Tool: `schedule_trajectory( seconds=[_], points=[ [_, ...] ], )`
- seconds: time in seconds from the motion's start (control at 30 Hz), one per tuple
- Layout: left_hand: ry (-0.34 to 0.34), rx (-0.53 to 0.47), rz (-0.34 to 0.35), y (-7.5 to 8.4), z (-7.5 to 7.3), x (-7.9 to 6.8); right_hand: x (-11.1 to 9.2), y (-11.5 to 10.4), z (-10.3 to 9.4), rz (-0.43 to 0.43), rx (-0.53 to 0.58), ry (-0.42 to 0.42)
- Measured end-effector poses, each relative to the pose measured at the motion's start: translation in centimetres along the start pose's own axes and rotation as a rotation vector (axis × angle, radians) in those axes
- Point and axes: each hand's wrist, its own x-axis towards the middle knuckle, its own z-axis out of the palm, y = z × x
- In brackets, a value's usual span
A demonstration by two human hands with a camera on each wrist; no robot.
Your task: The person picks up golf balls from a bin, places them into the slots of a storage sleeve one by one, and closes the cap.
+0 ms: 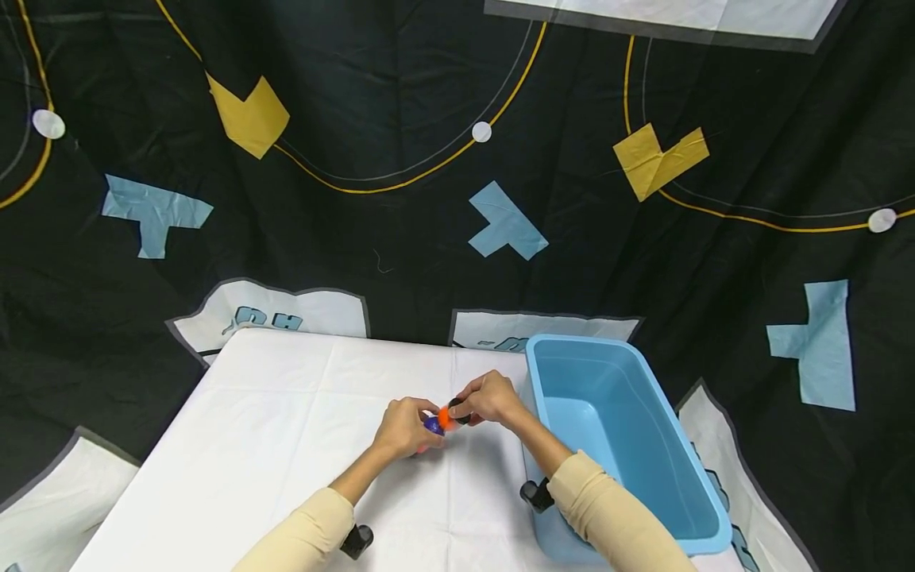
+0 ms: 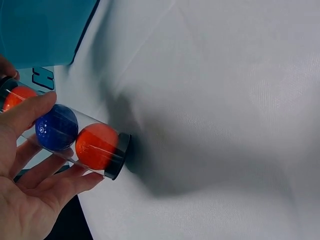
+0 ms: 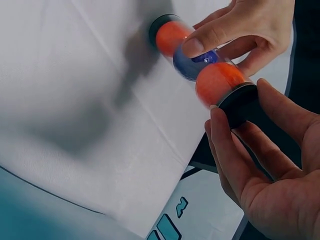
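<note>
A clear tube (image 2: 74, 116) holds an orange ball (image 2: 97, 146), a blue ball (image 2: 56, 127) and another orange ball (image 3: 218, 83), with a black cap at each end. My left hand (image 1: 404, 430) grips the tube around its middle, thumb on one side and fingers on the other. At the end nearer the blue bin, my right hand (image 1: 493, 400) pinches the black cap (image 3: 239, 104) between thumb and fingers. That cap sits against the tube's end; whether it is fully seated I cannot tell. The tube is tilted, held above the white table.
A light blue bin (image 1: 572, 397) stands at the right of the white-covered table (image 1: 286, 445), beside my right forearm. A black cloth (image 1: 400, 262) with tape pieces and printed lines hangs behind. Dark wrist mounts (image 1: 357, 542) show under both sleeves.
</note>
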Motion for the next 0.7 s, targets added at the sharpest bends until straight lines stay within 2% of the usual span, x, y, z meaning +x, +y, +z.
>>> schedule_trajectory(
  seconds=[0.37, 0.7],
  points=[
    [0.001, -0.012, -0.014, -0.09, -0.02, -0.12, -0.25, 0.1, 0.44, 0.0, 0.0, 0.025],
    [0.018, -0.011, 0.004, -0.3, -0.14, 0.13, 0.17, -0.28, 0.51, 0.001, 0.016, 0.03]
  ],
)
